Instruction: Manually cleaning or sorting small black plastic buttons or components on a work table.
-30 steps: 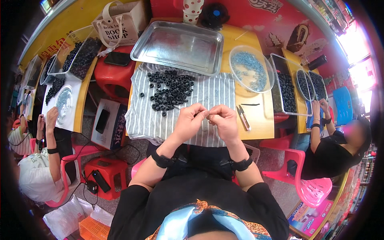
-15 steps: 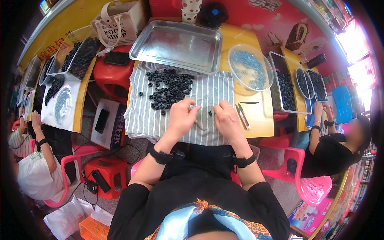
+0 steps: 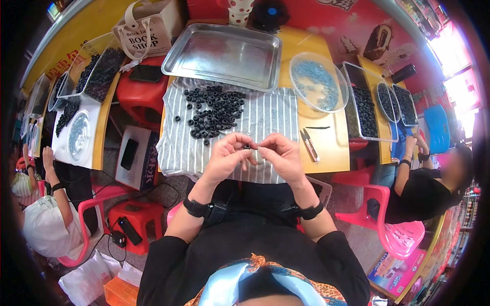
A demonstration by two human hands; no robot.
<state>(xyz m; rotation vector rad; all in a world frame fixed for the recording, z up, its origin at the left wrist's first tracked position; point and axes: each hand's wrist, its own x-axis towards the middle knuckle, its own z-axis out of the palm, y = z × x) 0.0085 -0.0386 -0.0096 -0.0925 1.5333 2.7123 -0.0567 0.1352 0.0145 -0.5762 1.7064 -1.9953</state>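
Note:
My left hand [image 3: 225, 157] is closed in a pinch over the near part of a grey-and-white striped cloth [image 3: 273, 115]. Between its fingertips is a small black ring-shaped piece [image 3: 247, 147]. My right hand [image 3: 284, 158] meets it from the other side, thumb and forefinger pressed together beside the piece. Whatever those fingers grip is too small to make out. Beyond my left hand lies a loose pile of the same black pieces [image 3: 217, 113] on the cloth. To the right of my right hand, thread snips [image 3: 309, 145] rest on the bare wood.
Behind the cloth stands a metal tray [image 3: 222, 56]. A clear round tub [image 3: 319, 81] of small blue bits sits at right, with a thin black strip [image 3: 317, 127] nearer me. People work at side tables, left and right. A red stool [image 3: 135, 224] stands at lower left.
Both hands have come together over the near cloth. The black piece that lay on the cloth between them is now at my left fingertips.

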